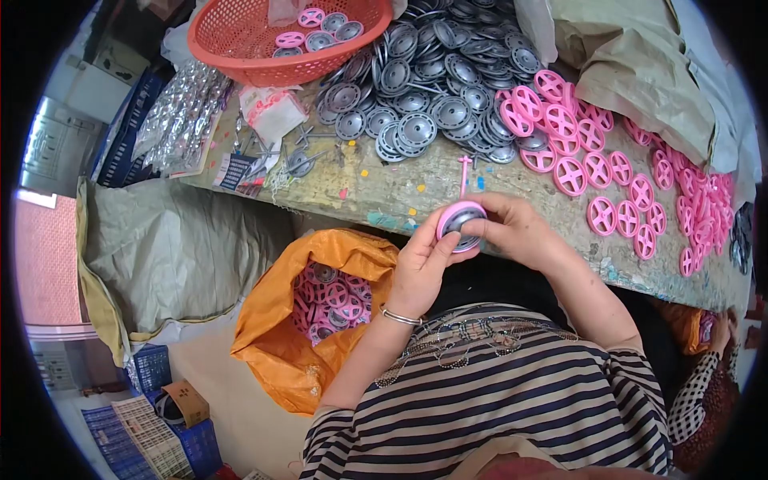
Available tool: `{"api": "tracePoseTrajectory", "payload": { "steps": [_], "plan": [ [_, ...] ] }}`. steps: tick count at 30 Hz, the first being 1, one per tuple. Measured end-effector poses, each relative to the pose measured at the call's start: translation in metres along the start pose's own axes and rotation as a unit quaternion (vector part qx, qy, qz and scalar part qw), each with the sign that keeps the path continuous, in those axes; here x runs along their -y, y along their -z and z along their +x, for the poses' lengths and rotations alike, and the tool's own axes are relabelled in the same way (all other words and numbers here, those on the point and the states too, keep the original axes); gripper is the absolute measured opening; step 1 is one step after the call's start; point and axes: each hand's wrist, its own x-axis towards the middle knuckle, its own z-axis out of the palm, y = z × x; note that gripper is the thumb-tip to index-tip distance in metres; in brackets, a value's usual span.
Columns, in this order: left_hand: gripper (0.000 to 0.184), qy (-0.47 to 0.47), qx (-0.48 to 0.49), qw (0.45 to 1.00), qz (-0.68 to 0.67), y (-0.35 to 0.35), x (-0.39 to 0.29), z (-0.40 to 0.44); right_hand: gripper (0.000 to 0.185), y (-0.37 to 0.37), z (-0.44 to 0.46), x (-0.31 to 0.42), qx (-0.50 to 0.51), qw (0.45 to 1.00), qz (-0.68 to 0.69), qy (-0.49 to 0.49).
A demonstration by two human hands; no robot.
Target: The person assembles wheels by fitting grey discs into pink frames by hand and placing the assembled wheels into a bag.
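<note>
Both hands hold one small wheel [462, 224], a grey disc seated in a pink rim, above the table's front edge. My left hand [424, 260] grips its left and lower side, thumb on the disc. On the right side, my right hand [508, 228] pinches it with thumb and fingers. A pink stick-like piece [464, 172] stands out just behind the wheel; whether it touches the wheel is unclear. Beyond lies a heap of grey discs [418, 128]. Pink spoked rims [570, 176] are spread to the right.
An orange sack [272, 320] with pink and grey wheels hangs open below the table [376, 188]. A red basket [264, 68] holds more wheels at the back left. Clear plastic packets [176, 112] lie beside it. Another person's arm [696, 392] shows at the lower right.
</note>
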Motion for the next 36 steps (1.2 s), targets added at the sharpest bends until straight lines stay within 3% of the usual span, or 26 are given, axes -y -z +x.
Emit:
{"api": "tracePoseTrajectory", "payload": {
  "steps": [1, 5, 8, 9, 10, 11, 12, 13, 14, 15, 16, 18, 19, 22, 25, 26, 27, 29, 30, 31, 34, 36],
  "plan": [
    [0.035, -0.001, -0.004, 1.000, 0.021, 0.001, 0.002, -0.002, 0.026, 0.000, -0.004, 0.010, 0.003, 0.998, -0.061, -0.036],
    [0.033, -0.010, -0.007, 0.998, 0.067, 0.009, 0.010, -0.008, 0.023, -0.006, -0.011, 0.002, -0.003, 0.997, -0.074, -0.022],
    [0.031, -0.025, -0.043, 0.984, 0.169, 0.020, 0.001, -0.026, 0.024, -0.006, -0.013, -0.003, 0.007, 0.990, -0.119, 0.078],
    [0.029, -0.033, -0.076, 0.976, 0.201, 0.029, -0.003, -0.036, 0.026, 0.006, -0.009, -0.004, -0.040, 0.967, -0.212, 0.131],
    [0.029, -0.027, -0.125, 0.961, 0.246, 0.033, -0.020, -0.048, 0.027, 0.020, -0.002, 0.000, -0.095, 0.965, -0.220, 0.107],
    [0.027, -0.090, -0.152, 0.911, 0.373, 0.050, -0.025, -0.059, 0.027, 0.036, 0.007, 0.004, -0.148, 0.959, -0.226, 0.080],
    [0.026, -0.119, -0.195, 0.897, 0.379, 0.065, -0.027, -0.074, 0.028, 0.058, 0.021, 0.001, -0.183, 0.919, -0.305, 0.172],
    [0.024, -0.121, -0.243, 0.878, 0.394, 0.086, -0.024, -0.089, 0.028, 0.073, 0.031, 0.002, -0.212, 0.887, -0.360, 0.198],
    [0.025, -0.131, -0.235, 0.824, 0.498, 0.096, -0.034, -0.099, 0.028, 0.081, 0.038, 0.001, -0.241, 0.846, -0.422, 0.220],
    [0.028, -0.077, -0.233, 0.814, 0.526, 0.111, -0.033, -0.110, 0.029, 0.087, 0.046, -0.002, -0.267, 0.799, -0.482, 0.243],
    [0.029, -0.052, -0.234, 0.756, 0.609, 0.122, -0.030, -0.116, 0.029, 0.092, 0.055, -0.005, -0.288, 0.746, -0.539, 0.265],
    [0.031, 0.004, -0.233, 0.616, 0.752, 0.132, -0.026, -0.122, 0.028, 0.099, 0.067, -0.010, -0.268, 0.751, -0.550, 0.248],
    [0.028, -0.052, -0.222, 0.577, 0.784, 0.132, -0.028, -0.122, 0.028, 0.103, 0.072, -0.011, -0.258, 0.754, -0.554, 0.240],
    [0.022, -0.085, -0.256, 0.773, 0.575, 0.107, -0.035, -0.106, 0.025, 0.115, 0.070, -0.004, -0.284, 0.856, -0.416, 0.111],
    [0.020, 0.010, -0.248, 0.911, 0.329, 0.079, -0.031, -0.082, 0.018, 0.107, 0.050, 0.019, -0.258, 0.904, -0.306, 0.150],
    [0.025, 0.032, -0.202, 0.942, 0.267, 0.064, -0.031, -0.068, 0.016, 0.100, 0.037, 0.025, -0.238, 0.915, -0.289, 0.153],
    [0.032, 0.053, -0.154, 0.966, 0.201, 0.050, -0.028, -0.054, 0.015, 0.080, 0.024, 0.033, -0.226, 0.900, -0.326, 0.179],
    [0.045, -0.047, -0.007, 0.997, 0.059, 0.030, -0.004, -0.025, 0.017, 0.040, -0.002, 0.041, -0.168, 0.890, -0.351, 0.237],
    [0.051, -0.045, 0.016, 0.999, 0.009, 0.016, 0.002, -0.011, 0.018, 0.029, -0.009, 0.033, -0.151, 0.840, -0.425, 0.301],
    [0.043, -0.046, 0.015, 0.996, -0.080, 0.000, 0.008, 0.000, 0.020, 0.017, -0.015, 0.028, -0.088, 0.852, -0.434, 0.278],
    [0.034, 0.076, -0.037, 0.995, -0.054, 0.001, 0.025, 0.025, 0.018, 0.005, -0.018, 0.006, -0.042, 0.857, -0.421, 0.294],
    [0.028, 0.078, -0.063, 0.993, -0.061, 0.007, 0.023, 0.024, 0.018, 0.020, -0.010, 0.006, -0.116, 0.885, -0.378, 0.246]
  ]
}}
